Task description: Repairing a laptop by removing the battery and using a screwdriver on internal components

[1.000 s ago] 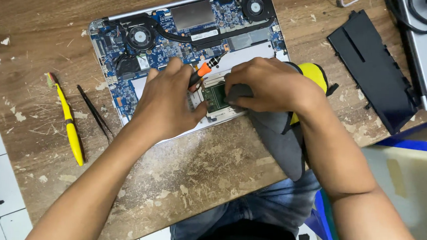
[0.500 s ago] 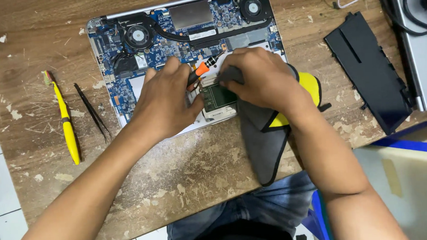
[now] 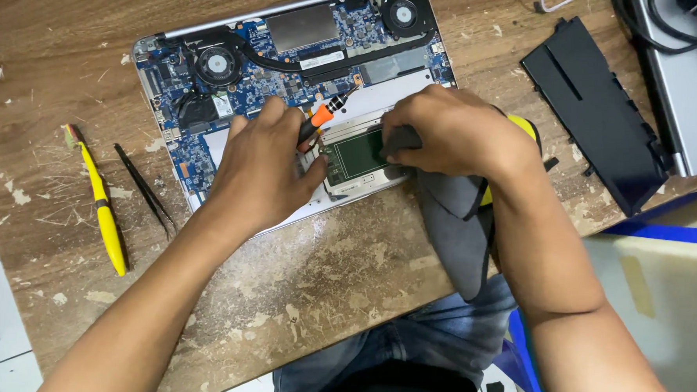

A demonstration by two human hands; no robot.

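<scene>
Since the earlier frames, right hand (image 3: pixel 455 132) has shifted slightly left along the green board (image 3: pixel 354 154), dragging the grey cloth (image 3: pixel 456 230) with it; left hand (image 3: pixel 265 172) stays in place. Left hand is closed around a small screwdriver (image 3: pixel 325 115) with an orange collar, its tip pointing toward the upper right. Right hand is curled, fingers pressing a fold of the cloth against the board at frame centre. Remaining cloth hangs over the lower table edge (image 3: pixel 290 300). The opened laptop (image 3: pixel 295 49) occupies the upper centre. A yellow tool (image 3: pixel 102 207) and black tweezers (image 3: pixel 144 189) lie at left; a black battery pack (image 3: pixel 596 115) lies at right.
</scene>
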